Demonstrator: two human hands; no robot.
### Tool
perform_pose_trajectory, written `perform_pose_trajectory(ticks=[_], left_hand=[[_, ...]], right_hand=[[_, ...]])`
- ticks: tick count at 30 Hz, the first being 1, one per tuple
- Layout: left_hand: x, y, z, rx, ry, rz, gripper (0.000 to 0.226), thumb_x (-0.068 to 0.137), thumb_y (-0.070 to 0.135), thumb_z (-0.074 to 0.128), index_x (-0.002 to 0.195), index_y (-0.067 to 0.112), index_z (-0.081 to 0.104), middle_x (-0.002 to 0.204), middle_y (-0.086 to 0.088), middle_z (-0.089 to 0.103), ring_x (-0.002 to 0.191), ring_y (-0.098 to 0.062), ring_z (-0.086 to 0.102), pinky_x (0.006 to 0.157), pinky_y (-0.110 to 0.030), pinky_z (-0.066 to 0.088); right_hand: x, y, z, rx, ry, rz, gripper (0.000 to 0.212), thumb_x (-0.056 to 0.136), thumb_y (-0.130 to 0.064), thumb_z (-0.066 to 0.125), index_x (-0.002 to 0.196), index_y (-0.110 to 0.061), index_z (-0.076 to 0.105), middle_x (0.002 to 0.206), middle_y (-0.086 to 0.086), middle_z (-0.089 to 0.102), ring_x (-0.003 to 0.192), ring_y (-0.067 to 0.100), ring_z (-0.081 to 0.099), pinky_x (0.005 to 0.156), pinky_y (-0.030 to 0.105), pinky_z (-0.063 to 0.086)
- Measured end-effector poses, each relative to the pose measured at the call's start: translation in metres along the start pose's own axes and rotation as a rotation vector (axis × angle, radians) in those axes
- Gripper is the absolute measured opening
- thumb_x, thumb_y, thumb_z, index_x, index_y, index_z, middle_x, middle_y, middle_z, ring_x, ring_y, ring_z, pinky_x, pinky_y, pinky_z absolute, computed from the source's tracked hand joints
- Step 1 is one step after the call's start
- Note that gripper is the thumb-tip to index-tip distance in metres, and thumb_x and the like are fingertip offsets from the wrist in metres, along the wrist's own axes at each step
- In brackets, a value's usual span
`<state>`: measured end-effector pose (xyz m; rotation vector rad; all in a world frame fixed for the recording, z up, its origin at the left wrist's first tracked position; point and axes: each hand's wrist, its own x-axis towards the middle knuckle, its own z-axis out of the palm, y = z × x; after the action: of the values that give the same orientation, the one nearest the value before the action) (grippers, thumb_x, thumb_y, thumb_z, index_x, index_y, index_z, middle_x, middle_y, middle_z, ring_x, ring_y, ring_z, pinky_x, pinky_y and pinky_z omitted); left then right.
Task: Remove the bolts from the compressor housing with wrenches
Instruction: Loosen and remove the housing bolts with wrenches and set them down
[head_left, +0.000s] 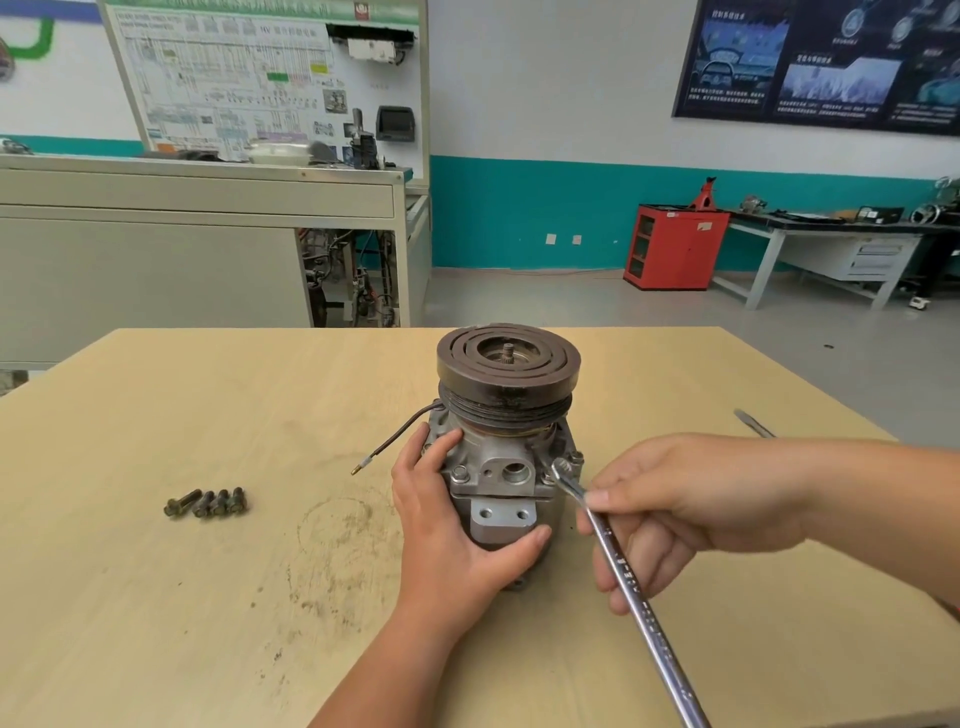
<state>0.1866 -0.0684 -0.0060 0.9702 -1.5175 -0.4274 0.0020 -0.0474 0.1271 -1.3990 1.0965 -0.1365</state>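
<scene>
The compressor (506, 447) stands upright on the wooden table (208, 597), its dark grooved pulley on top. My left hand (457, 530) wraps around the lower left of the silver housing. My right hand (691, 512) grips a long chrome wrench (631, 587) whose open head sits on a bolt (563, 467) on the housing's right side. Another bolt (460, 473) shows in the housing on the left of the port. Several removed bolts (207, 503) lie in a row on the table to the left.
A thin brown wire (395, 439) trails from the compressor to the left. Another metal tool (753, 423) lies near the table's right edge. Behind the table are a grey training bench with a wiring board, a red cabinet (675, 247) and a workbench.
</scene>
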Motion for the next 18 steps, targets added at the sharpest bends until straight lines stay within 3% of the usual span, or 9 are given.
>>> perform_pose_trajectory(ticks=[5,9,14,16,18], left_hand=[[-0.001,0.000,0.000,0.009,0.008,0.015,0.090,0.053,0.059,0.074,0.128,0.052,0.025,0.145,-0.002,0.023,0.141,-0.012,0.019,0.110,-0.017,0.022],[0.000,0.001,0.000,0.010,0.007,0.017,0.088,0.053,0.058,0.072,0.127,0.049,0.027,0.145,-0.006,0.024,0.140,-0.011,0.019,0.110,-0.011,0.019],[-0.001,0.002,0.000,0.005,-0.005,-0.018,0.084,0.052,0.057,0.071,0.125,0.035,0.037,0.145,-0.003,0.023,0.140,-0.016,0.021,0.108,-0.016,0.021],[-0.001,0.003,0.000,0.004,-0.007,-0.031,0.084,0.051,0.058,0.071,0.124,0.033,0.038,0.145,-0.001,0.022,0.140,-0.015,0.020,0.108,-0.016,0.020],[-0.001,0.004,0.000,-0.002,-0.010,-0.045,0.084,0.051,0.058,0.071,0.124,0.033,0.038,0.145,0.000,0.022,0.140,-0.013,0.019,0.107,-0.015,0.020]], right_hand=[[0.008,-0.002,0.014,0.105,0.101,-0.021,0.031,0.101,-0.025,0.037,0.086,-0.007,0.057,0.066,0.006,0.071,0.060,0.018,0.071,0.054,0.024,0.057],[0.009,-0.010,0.009,0.033,0.127,0.042,0.030,0.101,-0.027,0.040,0.084,-0.008,0.056,0.056,0.003,0.067,0.049,0.014,0.066,0.044,0.019,0.050],[0.002,-0.042,-0.029,-0.749,0.199,0.199,0.033,0.093,-0.044,0.049,0.081,-0.018,0.064,0.057,-0.008,0.060,0.055,0.008,0.059,0.056,0.021,0.049],[0.008,-0.045,-0.037,-1.039,0.319,0.094,0.030,0.090,-0.050,0.051,0.086,-0.023,0.066,0.072,-0.008,0.061,0.071,0.010,0.057,0.064,0.023,0.047],[0.012,-0.046,-0.041,-1.162,0.387,-0.025,0.026,0.090,-0.049,0.052,0.095,-0.027,0.066,0.086,-0.007,0.063,0.082,0.011,0.057,0.071,0.027,0.047]])
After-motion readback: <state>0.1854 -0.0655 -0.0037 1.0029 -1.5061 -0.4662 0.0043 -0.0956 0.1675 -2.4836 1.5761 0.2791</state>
